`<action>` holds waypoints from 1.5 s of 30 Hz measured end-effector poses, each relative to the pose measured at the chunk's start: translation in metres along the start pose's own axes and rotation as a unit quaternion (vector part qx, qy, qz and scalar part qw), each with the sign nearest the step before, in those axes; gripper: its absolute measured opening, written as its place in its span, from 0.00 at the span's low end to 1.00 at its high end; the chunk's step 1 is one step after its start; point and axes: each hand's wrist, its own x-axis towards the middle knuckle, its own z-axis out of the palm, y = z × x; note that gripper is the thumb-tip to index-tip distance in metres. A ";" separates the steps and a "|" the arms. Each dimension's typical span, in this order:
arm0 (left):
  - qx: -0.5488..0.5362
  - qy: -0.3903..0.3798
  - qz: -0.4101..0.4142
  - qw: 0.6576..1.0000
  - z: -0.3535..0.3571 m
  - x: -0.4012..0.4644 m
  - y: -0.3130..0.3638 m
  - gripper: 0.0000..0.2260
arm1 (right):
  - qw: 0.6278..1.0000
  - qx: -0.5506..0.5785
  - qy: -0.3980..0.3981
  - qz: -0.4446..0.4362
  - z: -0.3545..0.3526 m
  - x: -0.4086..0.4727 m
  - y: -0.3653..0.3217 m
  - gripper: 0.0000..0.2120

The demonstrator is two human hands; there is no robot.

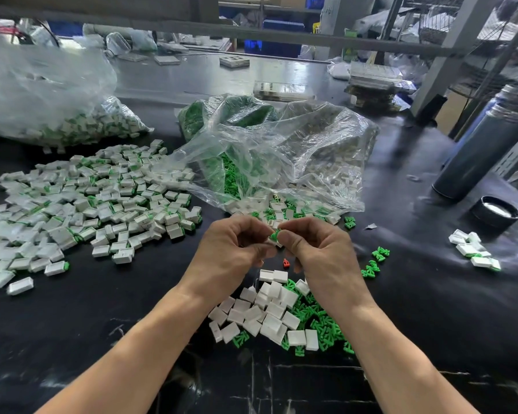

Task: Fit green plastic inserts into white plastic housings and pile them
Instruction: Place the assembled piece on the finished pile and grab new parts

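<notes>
left hand (237,249) and right hand (313,249) meet above the black table (416,309), fingertips curled and pinching one green insert (274,234) against a white housing (274,242) that is largely hidden between them. for a clean fit, the insert should probably be squared to the opening and pushed straight until seated. loose housings (263,312) and loose inserts (320,321) lie just below the hands; the pile of assembled units (87,201) lies to the left. the open clear bag (266,156) holds green inserts and white housings; a second bag (72,115) holds white-and-green pieces.
</notes>
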 end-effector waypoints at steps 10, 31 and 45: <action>-0.009 0.039 -0.025 0.999 0.000 0.001 -0.005 0.05 | 0.998 -0.058 -0.012 -0.034 0.005 -0.002 0.007 0.06; 0.011 0.058 0.030 0.998 0.000 0.002 -0.005 0.12 | 0.968 -0.211 0.031 -0.130 0.005 -0.005 0.007 0.05; 0.173 0.063 0.115 0.976 -0.001 0.000 0.001 0.11 | 0.935 -0.292 0.068 -0.192 0.013 -0.010 0.002 0.06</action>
